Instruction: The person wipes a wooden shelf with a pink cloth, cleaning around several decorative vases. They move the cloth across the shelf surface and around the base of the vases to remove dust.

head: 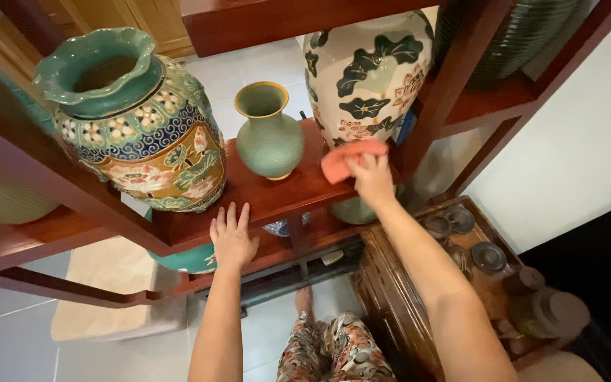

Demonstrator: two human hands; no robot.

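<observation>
Left hand (233, 239) rests flat, fingers spread, on the reddish wooden shelf (277, 194); right hand (371, 177) presses a crumpled pink cloth (348, 158) beside the small green ceramic vase (270, 134).

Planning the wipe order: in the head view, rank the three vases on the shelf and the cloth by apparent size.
1. Green-rimmed floral vase, though nearest the camera.
2. White leaf-patterned vase, partly cut off, so it may be as big.
3. Small green vase.
4. Pink cloth under the right hand.
</observation>
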